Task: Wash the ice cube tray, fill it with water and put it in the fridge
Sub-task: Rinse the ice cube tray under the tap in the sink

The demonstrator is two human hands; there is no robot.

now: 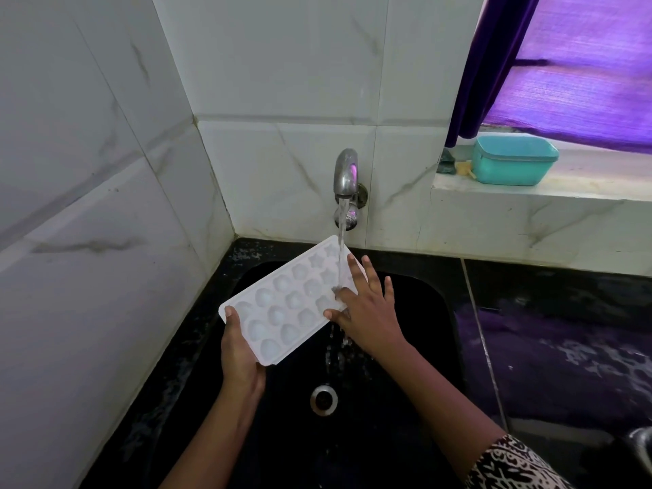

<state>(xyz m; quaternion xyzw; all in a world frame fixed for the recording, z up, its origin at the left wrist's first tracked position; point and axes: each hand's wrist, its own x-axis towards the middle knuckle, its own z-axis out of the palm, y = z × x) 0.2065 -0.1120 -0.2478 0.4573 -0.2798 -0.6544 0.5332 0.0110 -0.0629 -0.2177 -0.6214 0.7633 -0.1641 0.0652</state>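
Observation:
A white ice cube tray (282,305) with shaped cavities is held tilted over the black sink (437,312). My left hand (240,354) grips its near left corner, thumb on the rim. My right hand (367,308) lies flat on the tray's right side with fingers spread, rubbing the cavities. Water runs from the metal tap (346,174) onto the tray's far right end beside my right fingers and drips off the tray's edge into the sink.
The sink drain (324,399) lies below the tray. White marble-look tiles form the left and back walls. A teal lidded box (513,159) sits on the window ledge at right, under a purple curtain (494,65). Dark wet counter (564,347) extends right.

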